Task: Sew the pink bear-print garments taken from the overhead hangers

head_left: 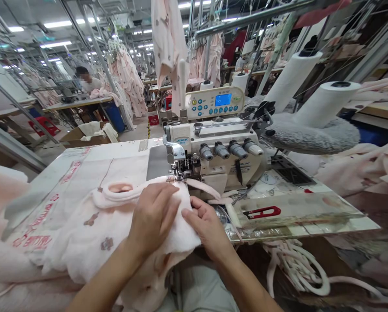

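Note:
A pale pink fleece garment (93,242) with small brown prints lies over the left side of the table and hangs off its front edge. Its upper edge runs under the presser foot of a white overlock sewing machine (213,151). My left hand (155,212) lies on the fabric just in front of the needle area, fingers together and pressing down. My right hand (207,221) pinches the fabric's right edge between thumb and fingers. A narrow pink fabric strip (203,188) passes from the machine's foot toward the right.
Red thread snips (262,212) rest at the table's right. Large white thread cones (327,102) stand behind the machine, near its control panel (215,104). Coiled fabric strips (298,268) hang below the right edge. Another person (88,82) sits at a far table, left.

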Available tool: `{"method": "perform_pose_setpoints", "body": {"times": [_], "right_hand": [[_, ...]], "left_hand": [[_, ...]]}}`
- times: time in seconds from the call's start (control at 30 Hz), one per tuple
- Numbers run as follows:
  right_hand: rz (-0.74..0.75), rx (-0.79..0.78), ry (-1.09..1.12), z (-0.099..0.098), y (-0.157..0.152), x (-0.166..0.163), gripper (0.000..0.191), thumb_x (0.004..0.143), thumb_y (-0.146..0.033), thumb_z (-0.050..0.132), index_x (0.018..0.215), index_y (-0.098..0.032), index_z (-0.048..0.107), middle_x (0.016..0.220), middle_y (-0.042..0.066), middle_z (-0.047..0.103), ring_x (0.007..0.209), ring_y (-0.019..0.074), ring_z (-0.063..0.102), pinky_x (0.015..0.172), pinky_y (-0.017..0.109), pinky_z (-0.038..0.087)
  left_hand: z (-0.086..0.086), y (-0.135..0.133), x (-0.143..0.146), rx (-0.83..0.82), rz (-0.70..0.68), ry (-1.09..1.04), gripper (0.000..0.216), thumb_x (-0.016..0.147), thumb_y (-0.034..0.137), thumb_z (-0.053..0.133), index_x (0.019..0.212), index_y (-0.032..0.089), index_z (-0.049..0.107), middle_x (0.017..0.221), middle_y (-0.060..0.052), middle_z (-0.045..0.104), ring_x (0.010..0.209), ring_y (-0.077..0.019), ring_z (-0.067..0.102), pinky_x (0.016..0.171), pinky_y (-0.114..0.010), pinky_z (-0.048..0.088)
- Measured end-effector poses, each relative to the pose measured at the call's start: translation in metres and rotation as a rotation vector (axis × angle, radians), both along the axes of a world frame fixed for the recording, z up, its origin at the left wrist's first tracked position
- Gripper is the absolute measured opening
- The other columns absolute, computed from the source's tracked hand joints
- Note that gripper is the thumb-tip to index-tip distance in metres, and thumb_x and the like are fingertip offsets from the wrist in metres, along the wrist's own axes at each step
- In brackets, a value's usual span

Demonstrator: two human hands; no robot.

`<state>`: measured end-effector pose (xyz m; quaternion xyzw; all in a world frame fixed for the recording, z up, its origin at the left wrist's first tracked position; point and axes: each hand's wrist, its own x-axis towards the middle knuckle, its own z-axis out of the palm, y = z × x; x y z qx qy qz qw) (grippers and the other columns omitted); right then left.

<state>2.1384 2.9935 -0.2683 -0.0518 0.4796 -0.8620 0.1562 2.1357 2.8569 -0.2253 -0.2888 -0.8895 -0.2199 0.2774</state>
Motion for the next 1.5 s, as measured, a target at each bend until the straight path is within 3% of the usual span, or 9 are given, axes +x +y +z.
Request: {"method": "perform_pose_setpoints", "body": {"times": [0.17, 0.4, 0.57, 0.77, 0.97, 1.1, 1.23, 1.33, 1.5], "right_hand": [[-0.015, 0.059, 0.057, -0.003, 0.006, 0.001, 0.054, 0.075, -0.036, 0.063, 0.124, -0.019, 0.049, 0.058, -0.005, 0.050, 0.045, 0.0077, 0.038, 0.045, 0.018, 0.031], [-0.131, 0.119, -0.001, -0.012, 0.001, 0.014, 0.076, 0.080, -0.040, 0.059, 0.141, -0.027, 0.015, 0.050, -0.011, 0.037, 0.042, 0.0071, 0.025, 0.042, 0.017, 0.022], [-0.181, -0.001, -0.167, -0.013, -0.008, 0.014, 0.065, 0.073, -0.045, 0.067, 0.123, -0.021, 0.035, 0.053, -0.008, 0.050, 0.041, 0.0083, 0.039, 0.046, 0.018, 0.030], [-0.056, -0.095, -0.191, -0.024, -0.004, 0.006, 0.039, 0.068, -0.048, 0.071, 0.084, -0.019, 0.050, 0.057, -0.003, 0.057, 0.045, 0.0104, 0.048, 0.048, 0.020, 0.035], [-0.062, -0.134, -0.195, -0.019, -0.004, 0.004, 0.036, 0.068, -0.045, 0.072, 0.081, -0.018, 0.052, 0.061, -0.003, 0.059, 0.052, 0.0112, 0.053, 0.052, 0.019, 0.038], [-0.072, -0.132, -0.154, -0.017, -0.002, 0.005, 0.035, 0.071, -0.045, 0.070, 0.085, -0.018, 0.053, 0.060, -0.003, 0.058, 0.050, 0.0092, 0.049, 0.050, 0.018, 0.036], [-0.050, 0.025, -0.029, -0.015, 0.003, 0.017, 0.027, 0.075, -0.040, 0.067, 0.091, -0.019, 0.059, 0.076, 0.000, 0.062, 0.068, 0.0141, 0.055, 0.062, 0.023, 0.042], [-0.088, 0.207, 0.065, -0.015, 0.006, 0.031, 0.020, 0.075, -0.029, 0.066, 0.092, -0.020, 0.062, 0.086, 0.001, 0.062, 0.079, 0.0175, 0.054, 0.073, 0.027, 0.043], [-0.105, 0.329, 0.122, -0.013, 0.008, 0.043, 0.022, 0.078, -0.022, 0.057, 0.098, -0.019, 0.062, 0.089, 0.002, 0.062, 0.079, 0.0181, 0.054, 0.074, 0.028, 0.044]], "left_hand": [[-0.007, 0.005, -0.020, -0.144, 0.098, 0.012, 0.025, 0.087, 0.019, 0.042, 0.106, 0.014, 0.058, 0.095, -0.009, 0.060, 0.091, -0.0207, 0.052, 0.078, -0.036, 0.046], [-0.007, 0.007, -0.016, -0.333, 0.112, -0.046, 0.039, 0.080, 0.013, 0.045, 0.118, 0.016, 0.055, 0.099, -0.010, 0.056, 0.086, -0.0231, 0.048, 0.073, -0.039, 0.045], [-0.002, 0.009, -0.020, -0.385, 0.121, -0.046, 0.045, 0.077, 0.011, 0.044, 0.121, 0.019, 0.053, 0.100, -0.010, 0.054, 0.082, -0.0230, 0.046, 0.068, -0.038, 0.044], [-0.008, 0.005, -0.022, -0.409, 0.088, 0.006, 0.044, 0.076, 0.009, 0.044, 0.118, 0.019, 0.055, 0.102, -0.010, 0.055, 0.087, -0.0231, 0.047, 0.069, -0.037, 0.044], [-0.005, 0.000, -0.029, -0.412, 0.056, -0.038, 0.046, 0.079, 0.009, 0.044, 0.122, 0.023, 0.052, 0.103, -0.010, 0.052, 0.089, -0.0238, 0.048, 0.071, -0.038, 0.045], [-0.004, -0.005, -0.013, -0.326, -0.022, -0.067, 0.042, 0.083, 0.012, 0.042, 0.121, 0.028, 0.051, 0.111, -0.009, 0.049, 0.101, -0.0240, 0.045, 0.079, -0.039, 0.044], [-0.025, -0.008, 0.026, -0.132, -0.101, -0.064, 0.037, 0.086, 0.021, 0.045, 0.122, 0.019, 0.046, 0.118, -0.011, 0.049, 0.109, -0.0234, 0.044, 0.089, -0.038, 0.039], [-0.041, -0.008, 0.046, -0.104, -0.073, 0.007, 0.036, 0.084, 0.019, 0.051, 0.120, 0.017, 0.047, 0.112, -0.011, 0.055, 0.106, -0.0230, 0.047, 0.089, -0.038, 0.038], [-0.042, -0.003, 0.047, -0.103, -0.079, 0.138, 0.034, 0.079, 0.004, 0.053, 0.112, 0.012, 0.053, 0.101, -0.012, 0.059, 0.096, -0.0212, 0.053, 0.084, -0.038, 0.041]]}}
